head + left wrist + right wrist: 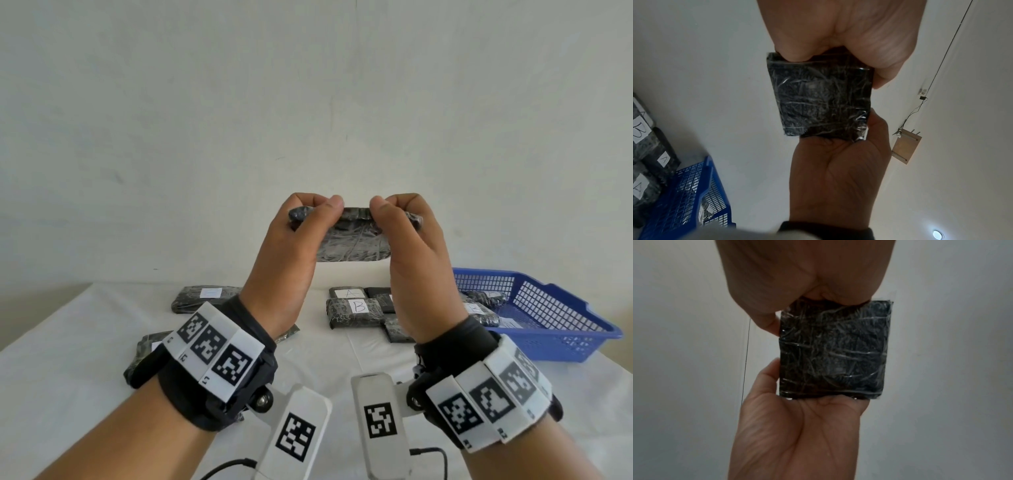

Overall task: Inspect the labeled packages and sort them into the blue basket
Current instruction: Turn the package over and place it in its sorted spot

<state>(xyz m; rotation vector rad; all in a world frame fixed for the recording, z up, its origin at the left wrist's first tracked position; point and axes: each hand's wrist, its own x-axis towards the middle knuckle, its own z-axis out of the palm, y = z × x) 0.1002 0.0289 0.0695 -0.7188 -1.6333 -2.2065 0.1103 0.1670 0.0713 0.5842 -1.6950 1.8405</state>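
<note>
I hold a black plastic-wrapped package (352,243) up in front of the wall, above the table. My left hand (317,212) pinches its left top edge and my right hand (392,212) pinches its right top edge, thumbs toward me. No label shows on the faces turned to the cameras. The left wrist view has the package (824,104) between my left hand (828,55) above and my right hand (838,170) below. In the right wrist view the package (834,350) sits between my right hand (805,305) and my left hand (797,426). The blue basket (555,329) stands at the right.
On the white table lie more black packages: one labelled B (356,306), one labelled A (349,293), one at the back left (205,298) and one under my left wrist (144,353). Several packages lie inside the basket (684,194). A plain wall stands behind.
</note>
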